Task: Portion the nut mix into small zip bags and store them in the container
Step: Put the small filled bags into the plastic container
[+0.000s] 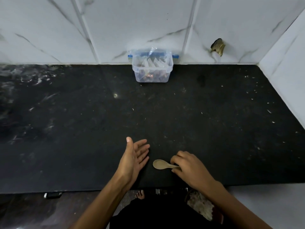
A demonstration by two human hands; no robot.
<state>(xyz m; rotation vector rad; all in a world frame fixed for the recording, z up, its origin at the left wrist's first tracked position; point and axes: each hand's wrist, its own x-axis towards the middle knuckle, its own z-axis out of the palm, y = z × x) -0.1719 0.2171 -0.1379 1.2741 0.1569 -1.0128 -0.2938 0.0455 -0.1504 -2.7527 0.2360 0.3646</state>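
Surface: black speckled surface [82, 113] against white marbled wall tiles.
Right hand [188, 166]: fingers curled, pinching the handle of a beige spoon [159, 164] lying flat, its bowl pointing toward the left hand.
Left hand [135, 156]: spread, palm turned inward, holding nothing, just beside the spoon's bowl.
Container [152, 67]: clear, lidless, with filled zip bags [153, 63] standing inside, well beyond both hands at the wall.

This is a home kitchen. A black speckled stone desk [214, 121] runs into a corner, backed by glossy white marble-look wall tiles [132, 22] with grey veins and grout lines. A clear plastic food container [152, 70] holding small zip bags [154, 62] stands against the tiles, and a small spoon [159, 164] lies near the front edge. A bare foot [140, 195] shows on the dark floor below.
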